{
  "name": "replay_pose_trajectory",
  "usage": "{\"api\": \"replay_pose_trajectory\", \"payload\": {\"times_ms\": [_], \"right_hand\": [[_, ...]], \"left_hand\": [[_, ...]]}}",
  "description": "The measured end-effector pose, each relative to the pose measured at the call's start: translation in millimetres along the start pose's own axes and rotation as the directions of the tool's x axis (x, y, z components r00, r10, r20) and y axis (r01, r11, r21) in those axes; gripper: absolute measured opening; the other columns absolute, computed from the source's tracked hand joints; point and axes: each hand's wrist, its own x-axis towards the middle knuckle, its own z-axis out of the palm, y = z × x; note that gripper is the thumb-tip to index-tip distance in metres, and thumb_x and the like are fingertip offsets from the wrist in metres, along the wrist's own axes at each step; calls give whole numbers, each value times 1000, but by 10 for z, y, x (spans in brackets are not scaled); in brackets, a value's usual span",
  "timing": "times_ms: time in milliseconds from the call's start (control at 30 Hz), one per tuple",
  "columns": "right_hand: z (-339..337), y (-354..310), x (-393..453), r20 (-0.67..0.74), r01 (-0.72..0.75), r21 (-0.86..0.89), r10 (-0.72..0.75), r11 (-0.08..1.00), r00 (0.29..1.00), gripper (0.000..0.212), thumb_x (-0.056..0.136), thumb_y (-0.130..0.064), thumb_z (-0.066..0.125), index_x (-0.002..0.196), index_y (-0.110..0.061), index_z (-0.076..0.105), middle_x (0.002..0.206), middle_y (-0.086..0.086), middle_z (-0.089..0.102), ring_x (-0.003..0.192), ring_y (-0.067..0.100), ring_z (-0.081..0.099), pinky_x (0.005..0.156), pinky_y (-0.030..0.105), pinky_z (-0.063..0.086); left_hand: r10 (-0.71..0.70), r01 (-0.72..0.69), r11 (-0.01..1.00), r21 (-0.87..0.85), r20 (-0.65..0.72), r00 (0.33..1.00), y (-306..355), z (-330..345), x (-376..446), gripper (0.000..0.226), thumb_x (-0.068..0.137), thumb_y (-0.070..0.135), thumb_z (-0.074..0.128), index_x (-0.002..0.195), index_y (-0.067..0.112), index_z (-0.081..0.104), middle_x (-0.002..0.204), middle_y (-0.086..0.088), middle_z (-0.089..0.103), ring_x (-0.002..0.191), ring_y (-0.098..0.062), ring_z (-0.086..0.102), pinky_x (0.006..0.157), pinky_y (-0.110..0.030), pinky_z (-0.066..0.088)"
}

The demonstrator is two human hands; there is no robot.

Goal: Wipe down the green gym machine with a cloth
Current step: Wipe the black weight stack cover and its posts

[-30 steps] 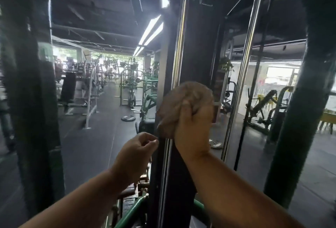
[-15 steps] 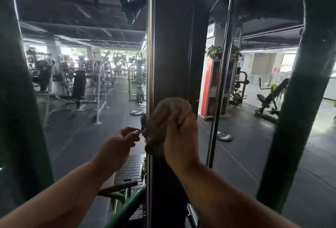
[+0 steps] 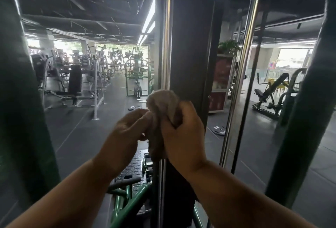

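Note:
A crumpled beige cloth [image 3: 163, 104] is bunched against the dark central column [image 3: 189, 46] of the green gym machine, beside a chrome guide rod [image 3: 166, 37]. My right hand [image 3: 183, 133] grips the cloth from the right, fingers curled round it. My left hand [image 3: 127, 131] has come up to the cloth's left side and pinches its edge with fingertips. Green frame tubes [image 3: 132, 204] of the machine show below my forearms. Thick green uprights stand at the far left [image 3: 20, 100] and far right [image 3: 305, 118].
A second chrome rod [image 3: 241, 68] runs down right of the column. A black treaded foot plate [image 3: 132, 166] lies below. Other gym machines and a bench [image 3: 74, 84] fill the hall at left; weight plates [image 3: 218, 128] lie on the dark floor.
My left hand moved right from beside the column and took hold of the cloth's edge. The right hand with the cloth slid lower on the column. The view shifted slightly.

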Motion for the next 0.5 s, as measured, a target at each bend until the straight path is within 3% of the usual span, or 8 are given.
{"api": "replay_pose_trajectory", "payload": {"times_ms": [100, 200, 333, 433, 500], "right_hand": [[111, 47, 59, 15, 136, -234, -136, 963, 991, 23, 89, -18, 74, 77, -26, 56, 69, -9, 52, 64, 8, 51, 58, 14, 36], [212, 91, 60, 15, 186, -352, -193, 917, 981, 16, 86, -23, 76, 80, -26, 62, 72, -17, 48, 71, 4, 45, 65, 18, 35], [211, 97, 46, 17, 269, -273, -275, 924, 961, 17, 83, -22, 81, 98, -20, 72, 94, -16, 60, 88, 6, 58, 79, 30, 51], [155, 34, 63, -2, 278, -211, -285, 937, 959, 21, 85, -26, 78, 105, -21, 72, 101, -16, 59, 91, 10, 62, 79, 34, 54], [110, 2, 77, -26, 285, -212, -297, 935, 955, 18, 89, -27, 72, 105, -21, 70, 99, -16, 57, 87, 11, 61, 76, 36, 54]], "left_hand": [[-31, 33, 998, -52, 34, 999, -29, -97, 32, 38, 97, 40, 66, 120, 9, 66, 103, -12, 77, 93, -23, 74, 80, -25, 60], [-60, 72, 985, -156, 79, 995, -73, -215, 63, 36, 96, 30, 69, 122, 4, 65, 105, -15, 76, 93, -27, 74, 80, -29, 61], [-69, 75, 962, -261, 33, 997, -194, -389, 182, 22, 93, 16, 69, 106, -2, 67, 93, -21, 67, 81, -30, 59, 76, -41, 52], [-19, 5, 990, -142, -92, 996, -208, -446, 346, 14, 94, 16, 67, 95, 2, 65, 86, -15, 68, 75, -28, 62, 72, -39, 54], [111, -88, 990, 112, -220, 969, -153, -384, 533, 18, 99, 18, 65, 82, 10, 64, 76, -10, 69, 64, -27, 67, 59, -36, 58]]}}
